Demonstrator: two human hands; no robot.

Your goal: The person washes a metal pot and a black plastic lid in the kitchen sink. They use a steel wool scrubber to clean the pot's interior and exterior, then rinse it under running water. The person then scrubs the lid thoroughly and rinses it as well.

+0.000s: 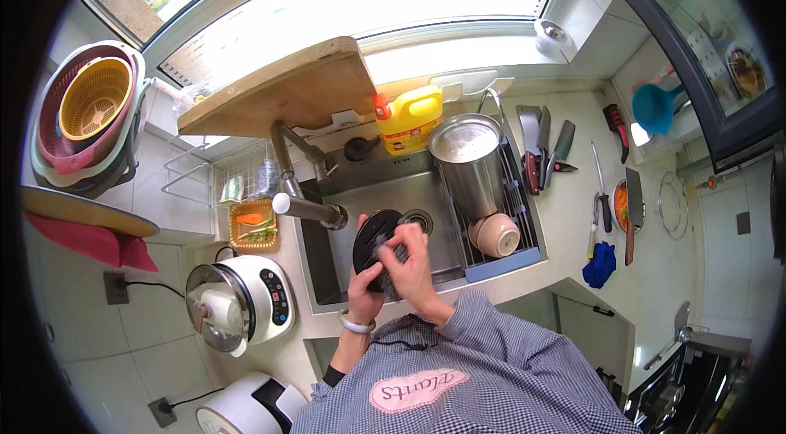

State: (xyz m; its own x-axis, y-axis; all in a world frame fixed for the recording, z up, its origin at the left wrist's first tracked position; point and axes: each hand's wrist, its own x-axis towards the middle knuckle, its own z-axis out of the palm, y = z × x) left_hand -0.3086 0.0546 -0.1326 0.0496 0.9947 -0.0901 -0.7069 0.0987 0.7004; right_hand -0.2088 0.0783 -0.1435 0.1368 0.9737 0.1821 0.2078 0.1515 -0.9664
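Note:
Over the sink, my left hand grips a round black slotted disc near its lower edge, with fingertips showing behind its upper left. My right hand pinches a grey scouring pad, probably steel wool, against the right part of the disc's face. The fingers hide part of the pad. Behind the disc, the sink's drain is partly visible. A metal faucet reaches in from the left, its spout end beside the disc.
Right of my hands, a drying rack carries a steel pot and an upturned pink bowl. Several knives lie on the right counter. A yellow jug and leaning wooden board stand behind. An electric cooker is left.

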